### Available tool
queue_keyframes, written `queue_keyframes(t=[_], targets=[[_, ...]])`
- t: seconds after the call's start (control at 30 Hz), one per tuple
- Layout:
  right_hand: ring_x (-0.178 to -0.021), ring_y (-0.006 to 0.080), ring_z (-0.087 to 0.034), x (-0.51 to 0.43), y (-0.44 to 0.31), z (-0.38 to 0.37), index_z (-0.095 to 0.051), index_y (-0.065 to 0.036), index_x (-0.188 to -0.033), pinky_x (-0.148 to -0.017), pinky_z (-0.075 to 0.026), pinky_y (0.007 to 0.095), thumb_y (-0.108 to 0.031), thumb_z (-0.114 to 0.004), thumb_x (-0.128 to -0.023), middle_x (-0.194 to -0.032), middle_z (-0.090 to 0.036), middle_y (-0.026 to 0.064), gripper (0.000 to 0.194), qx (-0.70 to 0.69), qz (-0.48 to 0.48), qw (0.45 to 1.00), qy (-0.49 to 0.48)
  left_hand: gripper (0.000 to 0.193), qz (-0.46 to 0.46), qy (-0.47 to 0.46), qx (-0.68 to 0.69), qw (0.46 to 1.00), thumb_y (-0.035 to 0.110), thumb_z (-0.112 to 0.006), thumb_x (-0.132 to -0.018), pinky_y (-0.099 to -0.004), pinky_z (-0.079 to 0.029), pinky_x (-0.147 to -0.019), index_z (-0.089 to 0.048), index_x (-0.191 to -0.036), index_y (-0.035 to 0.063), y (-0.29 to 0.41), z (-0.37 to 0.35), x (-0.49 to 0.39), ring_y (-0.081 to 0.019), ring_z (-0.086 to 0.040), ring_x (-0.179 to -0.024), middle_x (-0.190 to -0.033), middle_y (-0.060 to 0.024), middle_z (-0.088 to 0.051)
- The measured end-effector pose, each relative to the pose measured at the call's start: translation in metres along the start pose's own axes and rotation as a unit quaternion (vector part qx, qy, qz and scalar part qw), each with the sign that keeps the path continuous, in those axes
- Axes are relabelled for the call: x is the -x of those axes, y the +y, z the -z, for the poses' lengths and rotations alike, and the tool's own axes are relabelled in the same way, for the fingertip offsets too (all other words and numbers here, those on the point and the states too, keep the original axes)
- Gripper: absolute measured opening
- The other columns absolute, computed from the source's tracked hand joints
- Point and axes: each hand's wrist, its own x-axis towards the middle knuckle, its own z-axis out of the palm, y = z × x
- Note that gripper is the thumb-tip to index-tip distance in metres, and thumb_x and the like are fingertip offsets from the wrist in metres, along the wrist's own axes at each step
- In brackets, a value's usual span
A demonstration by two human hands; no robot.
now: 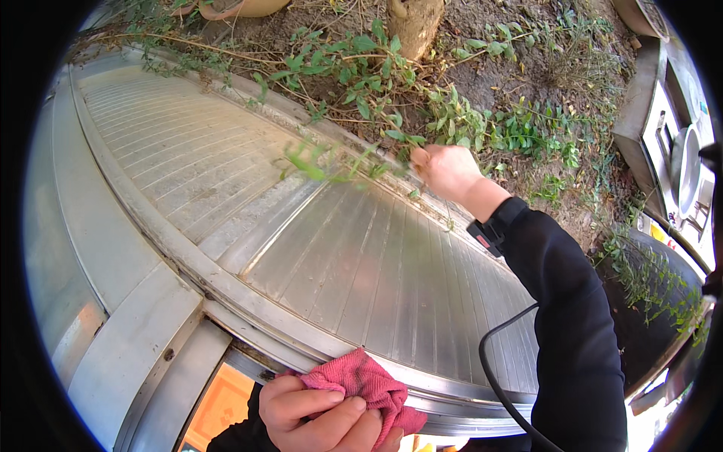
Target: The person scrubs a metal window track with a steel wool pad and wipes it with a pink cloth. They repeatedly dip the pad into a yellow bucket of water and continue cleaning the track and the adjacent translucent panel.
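Observation:
Near the bottom of the head view, my left hand [325, 415] grips a bunched red cloth [361, 378] with dark smudges, against the metal window frame [271, 308]. My right hand [452, 172] reaches out past the ribbed metal panel [384, 271] to its far edge. Its fingers are closed around a green plant stem, whose leaves [316, 164] are blurred beside the hand. A black band with a small device [491, 229] sits on the right wrist. The fingertips of the right hand are partly hidden by leaves.
Leafy weeds [361, 68] and a tree trunk [415, 28] stand in the soil beyond the panel. A terracotta pot [243, 8] shows at the top. A large dark pot [644, 305] is on the right. A black cable [488, 361] hangs beside the right arm.

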Motion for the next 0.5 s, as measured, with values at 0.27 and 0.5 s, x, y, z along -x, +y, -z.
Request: queue_keyframes(t=[0.27, 0.5], targets=[[-0.078, 0.0283, -0.065, 0.038, 0.011, -0.001, -0.058, -0.012, -0.091, -0.066, -0.051, 0.0413, -0.028, -0.051, -0.087, -0.083, -0.063, 0.0110, 0.017, 0.060, -0.101, 0.988, -0.101, 0.021, 0.023, 0.011, -0.001, 1.000, 0.025, -0.072, -0.069, -0.0345, -0.046, -0.065, -0.065, -0.084, 0.0103, 0.004, -0.001, 0.003, -0.0243, -0.056, -0.083, -0.091, -0.0032, -0.061], [-0.074, 0.0278, -0.063, 0.050, 0.014, -0.001, -0.056, -0.014, -0.089, -0.063, -0.050, 0.0408, -0.029, -0.051, -0.088, -0.080, -0.062, 0.0074, 0.016, 0.006, -0.088, 0.996, -0.013, 0.021, 0.022, 0.002, -0.001, 1.000, 0.025, -0.072, -0.070, -0.0345, -0.046, -0.066, -0.065, -0.083, 0.0099, 0.003, 0.000, 0.003, -0.0247, -0.055, -0.084, -0.092, -0.0027, -0.060]])
